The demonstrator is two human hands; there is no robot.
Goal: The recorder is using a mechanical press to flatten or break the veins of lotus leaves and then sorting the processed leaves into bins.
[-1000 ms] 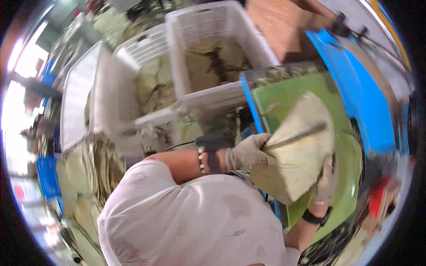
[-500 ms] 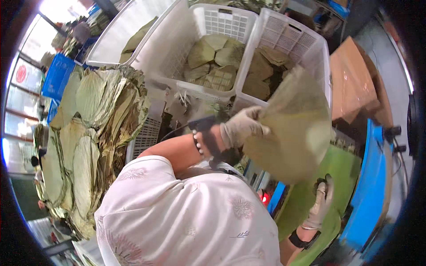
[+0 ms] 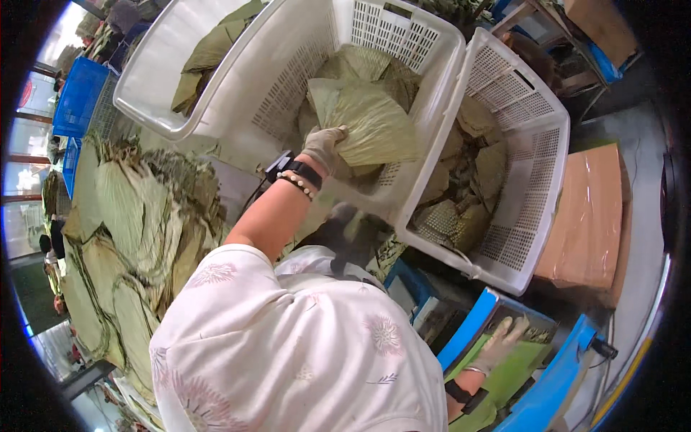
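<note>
My left hand (image 3: 324, 146), in a pale glove, is closed on the edge of a dried fan-shaped leaf (image 3: 374, 124), probably a lotus leaf. The leaf is held over the white plastic basket (image 3: 270, 83) in the middle, above other flat leaves (image 3: 358, 65) inside it. My right hand (image 3: 497, 348), also gloved, is at lower right over a green belt-like surface (image 3: 515, 385). Its fingers are stretched and apart, and nothing shows in them. Whether it touches the surface I cannot tell.
A second white basket (image 3: 536, 162) with leaves stands on the right, and another white bin (image 3: 147, 108) on the left. A tall stack of dried leaves (image 3: 129, 252) rises at left. Blue rails (image 3: 468, 327) flank the green surface. A cardboard box (image 3: 586, 216) stands at right.
My left hand has carried the leaf up and left, from above the green surface to over the middle basket. My right hand's fingers have spread. The view has shifted too.
</note>
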